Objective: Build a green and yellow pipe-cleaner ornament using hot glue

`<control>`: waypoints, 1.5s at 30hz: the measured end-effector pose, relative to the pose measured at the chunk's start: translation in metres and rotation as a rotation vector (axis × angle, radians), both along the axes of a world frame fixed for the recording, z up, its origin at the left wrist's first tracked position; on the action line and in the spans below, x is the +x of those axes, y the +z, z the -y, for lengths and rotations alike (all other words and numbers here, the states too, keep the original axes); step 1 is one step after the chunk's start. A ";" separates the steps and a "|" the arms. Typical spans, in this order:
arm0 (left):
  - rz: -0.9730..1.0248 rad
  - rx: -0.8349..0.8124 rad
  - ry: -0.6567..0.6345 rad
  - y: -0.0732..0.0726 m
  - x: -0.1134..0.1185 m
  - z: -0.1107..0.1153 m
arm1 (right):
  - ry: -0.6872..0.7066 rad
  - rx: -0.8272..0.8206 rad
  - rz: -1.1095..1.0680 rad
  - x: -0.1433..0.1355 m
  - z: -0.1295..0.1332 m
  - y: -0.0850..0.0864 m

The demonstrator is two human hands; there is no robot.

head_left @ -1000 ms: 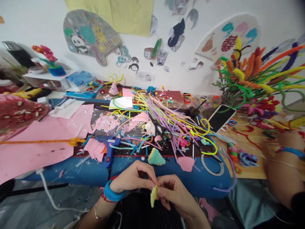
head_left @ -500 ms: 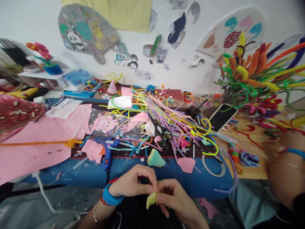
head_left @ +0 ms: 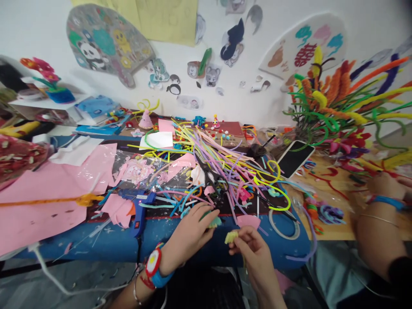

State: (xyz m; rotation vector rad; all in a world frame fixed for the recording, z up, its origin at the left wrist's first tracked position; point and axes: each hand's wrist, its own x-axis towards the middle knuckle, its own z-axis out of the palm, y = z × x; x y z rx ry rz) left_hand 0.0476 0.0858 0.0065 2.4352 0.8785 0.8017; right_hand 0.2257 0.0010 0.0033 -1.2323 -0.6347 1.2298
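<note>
Pale-yellow chenille piece (head_left: 231,237): fuzzy, matt pile. Loose chenille stems (head_left: 225,156): soft, velvety nap without gloss. Glue gun (head_left: 139,214): smooth, hard blue plastic. Transparent packet (head_left: 175,183): thin, glossy plastic film, creased and broken by bright reflections. Large pink sheet (head_left: 61,182): matt; paper or felt cannot be distinguished. Smartphone (head_left: 295,159): smooth, dark, glassy screen. Right-hand tabletop (head_left: 341,231): light, wood-like surface. Blue table edge (head_left: 273,249): smooth, faintly lustrous, with pale specks. Bangle (head_left: 135,294): shiny, silver-coloured metal.

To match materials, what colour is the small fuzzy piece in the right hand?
The small fuzzy piece is pale yellow, best seen in the head view.
</note>
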 end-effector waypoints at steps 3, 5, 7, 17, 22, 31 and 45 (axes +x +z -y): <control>0.147 -0.148 -0.028 0.013 -0.004 0.003 | 0.003 0.026 0.005 -0.003 -0.004 0.004; 0.216 -0.277 -0.058 0.022 -0.008 0.006 | 0.014 0.053 0.042 -0.005 -0.006 0.009; 0.263 -0.368 -0.074 0.029 -0.012 0.007 | 0.037 0.072 0.094 -0.007 -0.007 0.015; 0.337 -0.424 -0.081 0.031 -0.017 0.012 | -0.056 0.244 0.632 -0.022 -0.002 0.042; 0.333 -0.341 -0.109 0.030 -0.017 0.012 | -0.040 0.272 0.653 -0.026 -0.001 0.042; 0.495 -0.246 -0.122 0.029 -0.016 0.015 | -0.018 0.389 0.738 -0.034 0.009 0.046; 0.666 -0.071 -0.321 0.025 -0.020 0.015 | 0.212 0.394 0.370 -0.033 0.009 0.066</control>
